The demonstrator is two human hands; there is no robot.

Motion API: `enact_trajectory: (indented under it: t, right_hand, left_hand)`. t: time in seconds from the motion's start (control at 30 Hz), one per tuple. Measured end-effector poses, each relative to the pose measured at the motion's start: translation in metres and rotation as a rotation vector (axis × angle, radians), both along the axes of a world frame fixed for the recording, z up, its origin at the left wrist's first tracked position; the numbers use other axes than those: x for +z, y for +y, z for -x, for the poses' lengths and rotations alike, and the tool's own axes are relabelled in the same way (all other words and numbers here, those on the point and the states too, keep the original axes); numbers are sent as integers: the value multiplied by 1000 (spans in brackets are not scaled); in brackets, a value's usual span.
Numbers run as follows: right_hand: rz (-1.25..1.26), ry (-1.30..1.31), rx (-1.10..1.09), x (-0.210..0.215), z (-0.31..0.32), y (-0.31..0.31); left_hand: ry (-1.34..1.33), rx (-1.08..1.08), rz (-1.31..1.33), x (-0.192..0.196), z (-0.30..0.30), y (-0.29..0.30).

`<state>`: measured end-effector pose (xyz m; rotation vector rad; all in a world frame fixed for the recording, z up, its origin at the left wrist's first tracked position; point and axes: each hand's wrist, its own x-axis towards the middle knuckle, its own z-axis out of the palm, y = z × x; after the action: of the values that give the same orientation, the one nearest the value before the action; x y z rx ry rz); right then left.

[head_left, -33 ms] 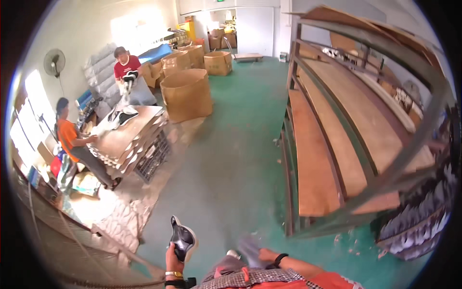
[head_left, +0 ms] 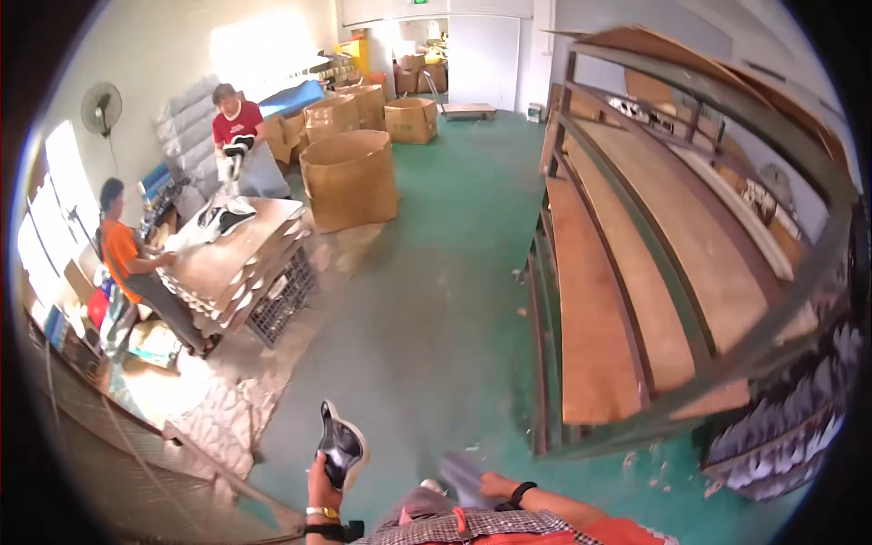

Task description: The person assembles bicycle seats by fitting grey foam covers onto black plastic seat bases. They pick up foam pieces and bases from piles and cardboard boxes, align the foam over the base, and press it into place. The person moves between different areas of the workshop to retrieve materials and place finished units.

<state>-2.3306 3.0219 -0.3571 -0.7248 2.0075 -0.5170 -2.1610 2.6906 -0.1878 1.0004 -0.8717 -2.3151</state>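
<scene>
My left hand (head_left: 322,490) is closed around a black shoe (head_left: 342,456) with a glossy upper and a pale sole edge, held upright in front of me at the lower middle. A yellow band circles that wrist. To the right, my right hand (head_left: 496,487), with a black band at its wrist, is curled on a smooth grey elongated piece (head_left: 465,479). The exact kind of that piece does not show. My checked apron (head_left: 436,529) lies between the two forearms.
A metal rack (head_left: 543,363) with wooden boards stands at right, above grey pieces (head_left: 781,445) in rows. At left, two people work at a board-stacked table (head_left: 254,232) with shoes on it. Cardboard boxes (head_left: 350,186) stand farther back. A rail (head_left: 227,477) runs along the lower left.
The view has shifted slightly. The grey piece and my right hand sit a little farther left in the picture. My left hand still holds the black shoe.
</scene>
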Motion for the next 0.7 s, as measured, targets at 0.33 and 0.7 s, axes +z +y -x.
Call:
enact_trajectory:
  t: [0.33, 0.7]
  right_hand:
    - [194, -248, -638, 75, 326, -141]
    - [206, 282, -364, 47, 720, -369]
  left_hand:
    - [30, -332, -99, -13, 430, -124]
    - [83, -110, 155, -7, 681, -348]
